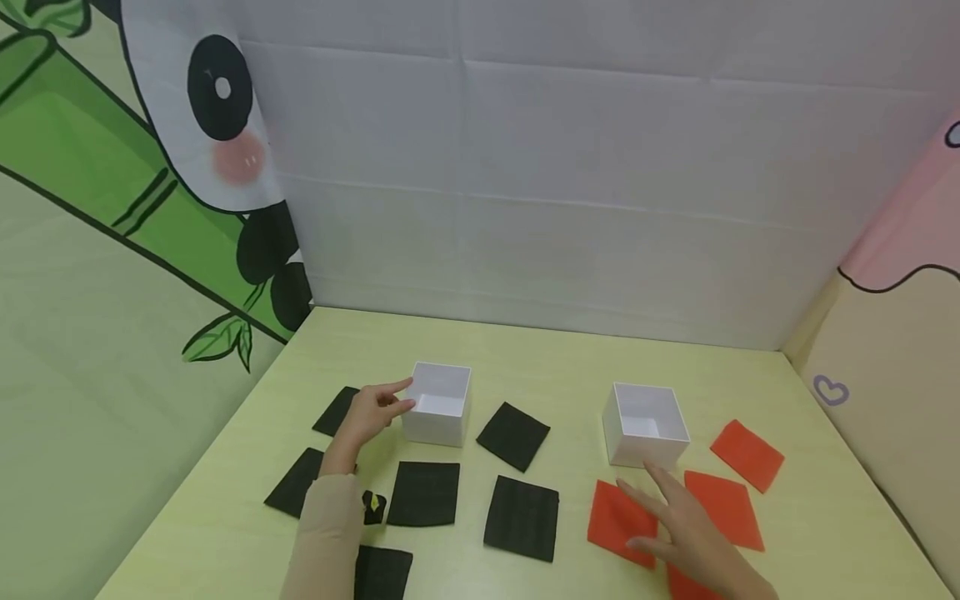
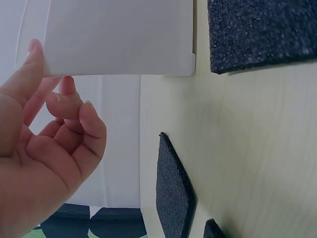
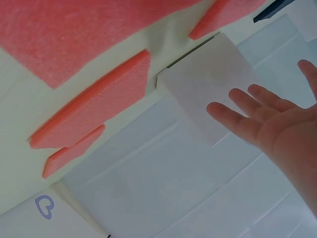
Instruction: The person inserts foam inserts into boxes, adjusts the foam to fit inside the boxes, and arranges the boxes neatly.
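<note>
My left hand point(image 1: 371, 412) is at the left side of a white open-topped box point(image 1: 433, 431); its thumb and index fingertips are at the rim, the other fingers loosely bent. Whether they press on the wall cannot be made out. In the left wrist view the thumb lies by the edge of the box point(image 2: 119, 39). My right hand point(image 1: 686, 533) hovers with spread fingers over red foam squares point(image 1: 618, 521), its fingertips near the front of a second white box point(image 1: 622, 442). In the right wrist view the hand point(image 3: 282, 124) holds nothing. Both boxes stand upright.
Several black foam squares point(image 1: 423, 493) lie around the left box, one point(image 1: 513, 437) between the boxes. More red squares point(image 1: 747, 455) lie at the right. A small black item with a yellow mark point(image 1: 373, 507) shows beside the left sleeve. A white backdrop point(image 1: 562, 208) rises behind the table.
</note>
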The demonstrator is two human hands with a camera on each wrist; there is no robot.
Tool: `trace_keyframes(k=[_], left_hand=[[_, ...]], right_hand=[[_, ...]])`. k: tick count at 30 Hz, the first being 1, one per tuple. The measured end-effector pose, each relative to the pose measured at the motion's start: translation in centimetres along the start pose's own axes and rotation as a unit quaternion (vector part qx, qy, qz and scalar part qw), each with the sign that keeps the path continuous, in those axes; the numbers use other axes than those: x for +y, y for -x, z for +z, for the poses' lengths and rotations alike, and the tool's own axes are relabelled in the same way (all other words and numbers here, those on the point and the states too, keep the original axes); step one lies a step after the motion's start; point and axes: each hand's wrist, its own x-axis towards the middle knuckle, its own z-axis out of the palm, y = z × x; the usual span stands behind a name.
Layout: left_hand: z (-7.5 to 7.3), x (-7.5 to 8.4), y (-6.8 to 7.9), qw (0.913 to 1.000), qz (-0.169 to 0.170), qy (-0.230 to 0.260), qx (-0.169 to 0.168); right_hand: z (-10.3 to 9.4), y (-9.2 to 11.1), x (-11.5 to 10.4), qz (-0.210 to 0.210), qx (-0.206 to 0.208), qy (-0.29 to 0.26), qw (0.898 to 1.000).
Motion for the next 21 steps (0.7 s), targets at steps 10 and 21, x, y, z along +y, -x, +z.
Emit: trace_keyframes(k=[10,21], left_hand=[[-0.1,0.1,0.2,0.9999,-0.004,0.011,-0.003],[0.0,0.1,0.1,0.9999,-0.013,0.012,-0.001]], right_hand=[[0.1,0.3,1.4,0.038,-0.099,0.014,0.994],[1.1,-0.4,1.8,0.106,-0.179,0.076,0.975]])
